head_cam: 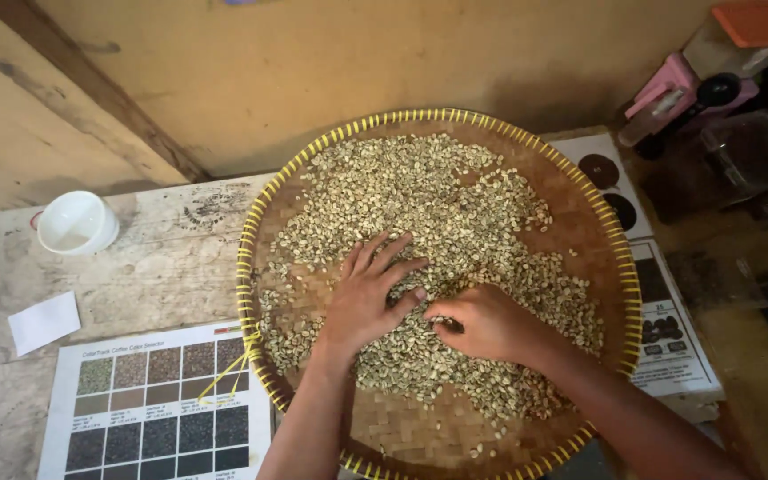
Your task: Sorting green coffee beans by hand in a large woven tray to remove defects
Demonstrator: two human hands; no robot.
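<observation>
Here both of the person's hands lie in a wide round woven tray (597,222) with a yellow-bound rim, which rests on a worn wooden table (162,267) against its back edge and takes up most of the middle. Pale green coffee beans (428,196) are spread thickly over the tray's far and right parts, while its near edge and left side show bare weave. The left hand (368,298) rests flat on the beans near the tray's middle, fingers spread and open, gripping nothing. The right hand (482,322) sits just beside it, touching the heap, with its fingers curled in and the fingertips pinched together on the beans; whether a bean is actually held between them cannot be told.

Near the table's left edge stands a white cup (77,222), and closer to the front a small white slip of paper (44,322). A printed colour chart (157,409) of dark and greenish squares lies at the front left, partly tucked under the tray. Another printed sheet (668,329) lies under the tray's right side. At the back right corner stand a pink device (668,93) and a clear container (753,151).
</observation>
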